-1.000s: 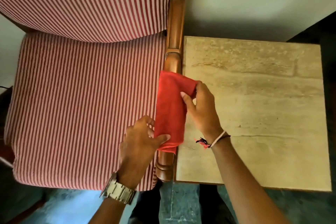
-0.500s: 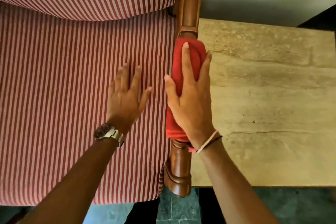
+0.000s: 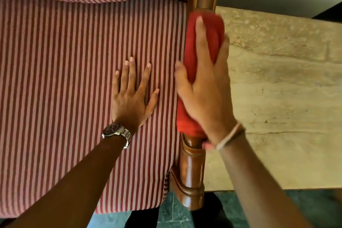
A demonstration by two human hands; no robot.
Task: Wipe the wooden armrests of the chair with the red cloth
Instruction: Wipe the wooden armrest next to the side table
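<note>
The striped chair seat (image 3: 74, 79) fills the view, with a stone desk (image 3: 286, 98) just beside its wooden armrest (image 3: 192, 172). The red cloth (image 3: 192, 57) lies wrapped over this armrest. I think it may slide off sideways if the pressure is uneven. The right hand (image 3: 207, 87) presses the cloth, fingers spread around it. The left hand (image 3: 133, 94) rests flat and open on the seat, holding nothing.

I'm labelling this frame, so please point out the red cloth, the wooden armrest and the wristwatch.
red cloth (image 3: 212, 31): head view, upper part wrapped over the rail.
wooden armrest (image 3: 190, 172): head view, bare carved front end below the cloth.
wristwatch (image 3: 112, 129): head view, dark dial on the left wrist.
</note>
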